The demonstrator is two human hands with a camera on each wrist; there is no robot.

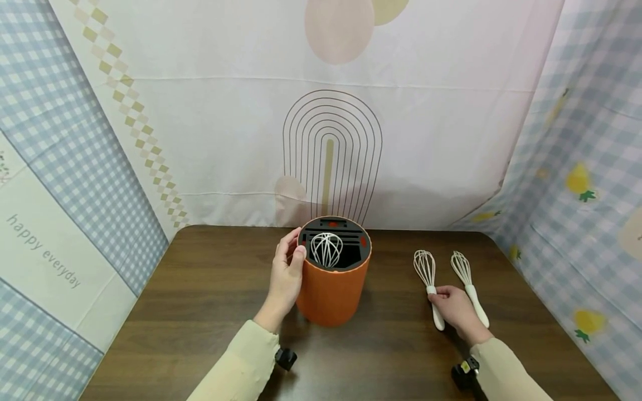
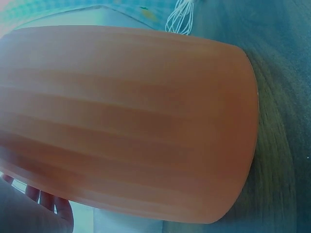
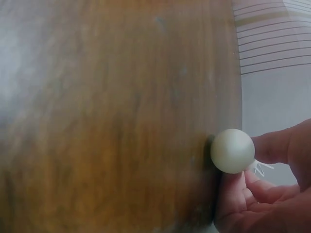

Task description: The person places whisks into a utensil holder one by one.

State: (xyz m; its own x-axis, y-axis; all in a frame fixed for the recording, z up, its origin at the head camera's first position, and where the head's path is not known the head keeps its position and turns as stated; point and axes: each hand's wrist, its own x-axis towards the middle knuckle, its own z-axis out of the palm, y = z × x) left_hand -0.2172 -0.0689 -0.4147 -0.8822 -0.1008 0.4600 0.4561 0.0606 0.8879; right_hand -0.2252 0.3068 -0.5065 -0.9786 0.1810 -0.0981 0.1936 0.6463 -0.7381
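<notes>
An orange utensil holder [image 1: 331,295] with a black slotted insert stands upright on the table. My left hand [image 1: 289,273] grips its upper left side, thumb at the rim and fingers around the back. Inside the holder, a white whisk [image 1: 326,249] stands with its wire loops up at the opening; its handle is hidden. At the right, my right hand [image 1: 456,306] pinches the white handle of a second whisk [image 1: 424,269], which points away from me. The round handle end [image 3: 233,151] shows between thumb and fingers in the right wrist view.
A third white whisk [image 1: 461,267] lies just right of my right hand, partly behind it. The brown wooden table [image 1: 225,267] ends at a patterned white cloth [image 1: 225,139] at the back. Blue checked cloth [image 1: 577,223] hangs along the right side.
</notes>
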